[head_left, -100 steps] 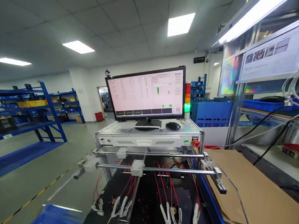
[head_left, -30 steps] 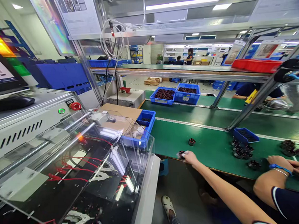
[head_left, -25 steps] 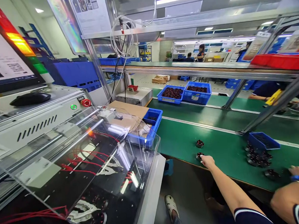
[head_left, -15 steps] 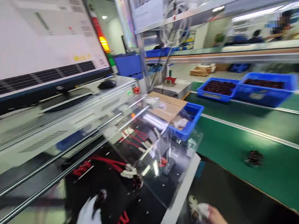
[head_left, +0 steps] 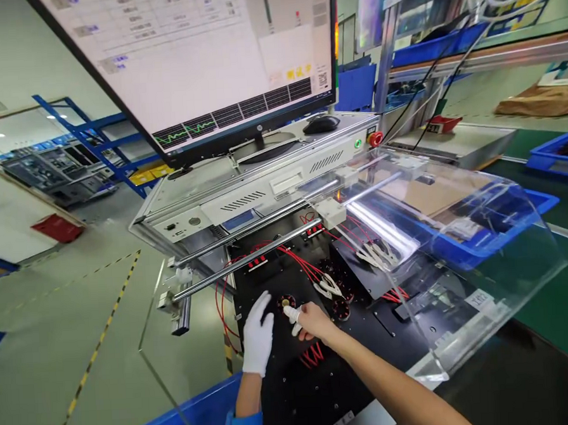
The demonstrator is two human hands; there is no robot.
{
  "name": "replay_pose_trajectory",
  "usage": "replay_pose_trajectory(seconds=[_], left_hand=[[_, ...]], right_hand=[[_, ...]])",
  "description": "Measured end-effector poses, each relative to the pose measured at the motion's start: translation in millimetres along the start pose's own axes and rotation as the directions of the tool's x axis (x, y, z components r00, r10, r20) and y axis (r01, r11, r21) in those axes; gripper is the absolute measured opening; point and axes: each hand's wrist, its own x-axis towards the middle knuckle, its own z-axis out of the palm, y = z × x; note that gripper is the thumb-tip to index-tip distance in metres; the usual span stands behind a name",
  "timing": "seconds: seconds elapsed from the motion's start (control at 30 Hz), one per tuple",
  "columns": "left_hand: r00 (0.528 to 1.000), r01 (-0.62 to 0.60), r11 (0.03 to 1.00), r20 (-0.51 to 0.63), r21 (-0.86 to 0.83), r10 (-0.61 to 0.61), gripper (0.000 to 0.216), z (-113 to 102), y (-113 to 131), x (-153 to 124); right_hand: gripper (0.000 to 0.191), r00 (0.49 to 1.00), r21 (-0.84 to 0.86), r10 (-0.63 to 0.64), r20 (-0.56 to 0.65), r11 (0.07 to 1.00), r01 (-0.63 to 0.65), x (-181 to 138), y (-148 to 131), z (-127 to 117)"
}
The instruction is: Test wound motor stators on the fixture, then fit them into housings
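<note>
Round part (head_left: 285, 300), touching right grip (head_left: 313, 322), near left grip (head_left: 258, 335)

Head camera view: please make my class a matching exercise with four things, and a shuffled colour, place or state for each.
Column one
1. left hand
2. right hand
3. computer mouse
4. round knob

Column two
A. red, beside a green-lit button
B. mostly bare, white-tipped fingers
C. white glove, blue wristband
D. black, on the cabinet top

Pairs: 1-C; 2-B; 3-D; 4-A
</note>
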Motion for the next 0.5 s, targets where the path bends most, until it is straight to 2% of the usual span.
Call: replay_pose_trajectory(seconds=[0.07, 0.1, 0.2, 0.3, 0.4, 0.47, 0.5], left_hand=[[0.996, -0.018, 1.000, 0.092, -0.022, 0.020, 0.041, 11, -7, 8], [0.995, -0.019, 0.999, 0.093, -0.026, 0.021, 0.041, 16, -9, 8], [1.000, 0.003, 1.000, -0.014, 0.001, -0.003, 0.038, 28, -11, -3], [0.994, 0.052, 0.996, -0.100, 0.066, -0.046, 0.036, 34, -7, -15], [0.993, 0.034, 0.988, -0.115, 0.152, -0.016, 0.056, 35, -6, -14], [0.998, -0.034, 0.980, -0.047, 0.194, 0.044, 0.073, 35, -7, -6], [0.997, -0.074, 0.976, -0.005, 0.204, 0.077, 0.075, 35, -8, -2]], right_hand=[[0.027, 0.999, -0.036, -0.038, -0.004, 0.999, 0.038, 3, 2, 5], [0.024, 0.998, -0.054, -0.061, -0.022, 0.997, 0.060, 3, 4, 4], [0.016, 0.984, -0.148, -0.140, -0.108, 0.981, 0.124, 2, 11, -12], [0.014, 0.933, -0.411, -0.304, -0.194, 0.888, 0.204, 4, 13, -35], [0.017, 0.904, -0.620, -0.345, -0.254, 0.775, 0.121, 4, 9, -50], [0.020, 0.880, -0.669, -0.360, -0.310, 0.741, 0.067, -1, 0, -52], [0.021, 0.864, -0.685, -0.394, -0.312, 0.724, 0.083, -5, -6, -50]])
